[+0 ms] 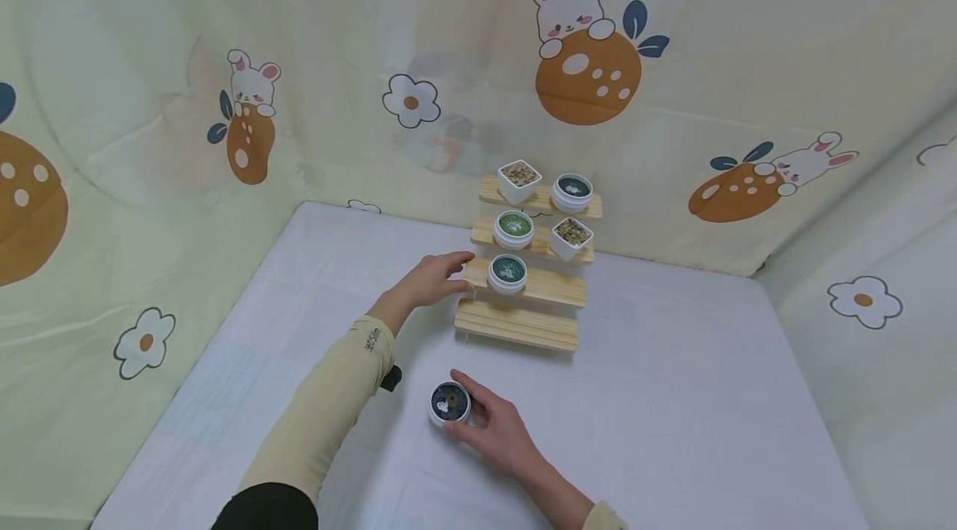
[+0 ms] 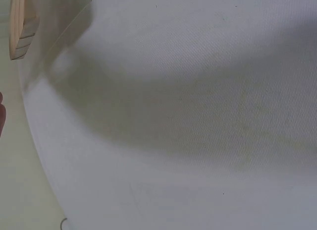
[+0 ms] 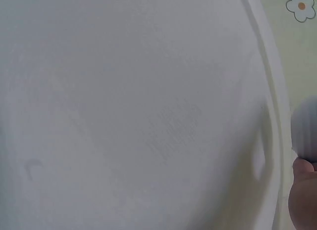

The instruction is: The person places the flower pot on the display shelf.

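Note:
My right hand holds a small round white pot with a dark, white-patterned top, gripping it from the right between thumb and fingers. In the right wrist view, the pot's pale side and part of the hand show at the right edge. My left hand reaches to the left end of a stepped wooden rack, fingers and thumb spread at the third board from the top. Beside it on that board stands a round white pot with a green top. The left wrist view catches only fingertips.
Higher on the rack stand another green-topped round pot, a dark-topped round pot and two square white pots with grainy tops. A white cloth covers the table. Patterned curtains hang around it.

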The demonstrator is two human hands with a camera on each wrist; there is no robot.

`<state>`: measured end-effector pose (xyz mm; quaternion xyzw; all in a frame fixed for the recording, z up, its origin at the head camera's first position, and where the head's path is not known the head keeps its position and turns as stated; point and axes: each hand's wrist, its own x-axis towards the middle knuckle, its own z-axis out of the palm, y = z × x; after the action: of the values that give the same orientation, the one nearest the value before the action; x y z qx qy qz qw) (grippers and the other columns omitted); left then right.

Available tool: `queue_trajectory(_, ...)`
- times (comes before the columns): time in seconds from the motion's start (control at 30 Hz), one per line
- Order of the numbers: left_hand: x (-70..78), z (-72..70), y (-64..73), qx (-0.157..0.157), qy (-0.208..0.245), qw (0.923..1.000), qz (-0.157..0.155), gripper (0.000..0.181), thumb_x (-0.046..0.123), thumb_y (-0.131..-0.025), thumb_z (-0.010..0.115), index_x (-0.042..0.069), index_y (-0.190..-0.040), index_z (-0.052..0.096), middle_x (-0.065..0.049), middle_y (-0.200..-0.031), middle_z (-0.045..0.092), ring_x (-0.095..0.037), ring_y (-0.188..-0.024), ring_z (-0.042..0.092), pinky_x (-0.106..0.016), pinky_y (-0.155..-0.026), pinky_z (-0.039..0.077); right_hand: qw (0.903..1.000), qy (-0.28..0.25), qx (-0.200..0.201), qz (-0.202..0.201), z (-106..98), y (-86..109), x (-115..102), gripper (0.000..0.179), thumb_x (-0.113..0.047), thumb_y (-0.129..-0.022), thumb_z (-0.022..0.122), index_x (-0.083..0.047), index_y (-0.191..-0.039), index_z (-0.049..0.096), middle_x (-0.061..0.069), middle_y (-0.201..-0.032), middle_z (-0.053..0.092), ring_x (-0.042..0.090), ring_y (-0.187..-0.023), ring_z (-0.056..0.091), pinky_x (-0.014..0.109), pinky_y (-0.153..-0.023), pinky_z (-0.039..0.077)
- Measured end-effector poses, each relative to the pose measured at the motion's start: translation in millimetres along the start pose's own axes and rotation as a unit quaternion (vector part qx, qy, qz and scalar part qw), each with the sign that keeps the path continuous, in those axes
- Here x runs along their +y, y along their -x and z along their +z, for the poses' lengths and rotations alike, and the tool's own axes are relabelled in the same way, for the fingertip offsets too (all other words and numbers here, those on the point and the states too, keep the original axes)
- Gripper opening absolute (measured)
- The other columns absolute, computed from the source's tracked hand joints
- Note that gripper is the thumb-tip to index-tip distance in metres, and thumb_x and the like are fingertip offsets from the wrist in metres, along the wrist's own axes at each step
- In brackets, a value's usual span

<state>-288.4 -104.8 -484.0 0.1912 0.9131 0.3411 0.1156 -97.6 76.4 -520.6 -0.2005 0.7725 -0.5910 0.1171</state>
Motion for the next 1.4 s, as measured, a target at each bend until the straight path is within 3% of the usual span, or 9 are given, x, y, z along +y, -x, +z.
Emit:
queue_trajectory(0.27, -0.1, -0.3, -0.3, 0.002, -0.002, 1.0, 0.001, 0.064, 0.03, -0.096, 0.065, 0.008, -0.15, 0.039, -0.01, -0.15, 0.044, -0.028, -0.132, 0.049, -0.038, -0.108, 0.043, 0.9992, -0.004, 0.039, 0.008, -15.2, -6.6, -3.6, 0.065, -0.001, -0.084, 0.075, -0.002, -0.142, 0.048, 0.019, -0.144, 0.049, 0.029, -0.13, 0.049, 0.031, -0.103, 0.044)
queue_trajectory(0.53, 0.3, -1.8, 0.3, 0.001, 0.011, 0.9998, 0.015, 0.062, 0.028, -0.095, 0.065, 0.006, -0.148, 0.041, -0.014, -0.149, 0.045, -0.031, -0.13, 0.05, -0.039, -0.108, 0.043, 0.9958, -0.006, 0.087, 0.024, -33.5, -13.6, -9.7, 0.065, 0.0, -0.084, 0.075, 0.006, -0.142, 0.045, 0.023, -0.144, 0.047, 0.033, -0.132, 0.045, 0.033, -0.103, 0.044)
queue_trajectory(0.83, 0.7, -2.2, 0.3, -0.003, 0.006, 1.0, 0.003, 0.065, 0.03, -0.095, 0.065, 0.007, -0.15, 0.038, -0.011, -0.15, 0.044, -0.029, -0.131, 0.049, -0.038, -0.108, 0.043, 0.9861, -0.024, 0.153, 0.06, -52.0, -24.1, 16.6, 0.07, -0.01, -0.084, 0.078, -0.009, -0.146, 0.047, 0.008, -0.148, 0.047, 0.02, -0.135, 0.043, 0.022, -0.104, 0.04)
queue_trajectory(1.27, 0.2, -1.4, -0.6, 0.0, -0.014, 0.9998, 0.018, 0.063, 0.03, -0.095, 0.065, 0.005, -0.148, 0.04, -0.013, -0.148, 0.046, -0.029, -0.129, 0.052, -0.037, -0.107, 0.044, 0.9728, -0.035, 0.214, 0.081, -78.7, -35.6, 6.8, 0.071, -0.013, -0.086, 0.077, -0.005, -0.147, 0.043, 0.015, -0.15, 0.042, 0.022, -0.136, 0.042, 0.019, -0.1, 0.042)
queue_trajectory(1.4, 0.9, -2.0, -0.1, -0.001, -0.012, 0.9997, 0.019, 0.063, 0.029, -0.096, 0.065, 0.005, -0.148, 0.04, -0.013, -0.148, 0.046, -0.029, -0.128, 0.052, -0.037, -0.107, 0.044, 0.967, -0.023, 0.236, 0.094, -87.6, -40.3, 5.1, 0.071, -0.014, -0.085, 0.077, -0.007, -0.147, 0.044, 0.011, -0.15, 0.043, 0.02, -0.135, 0.044, 0.015, -0.098, 0.043)
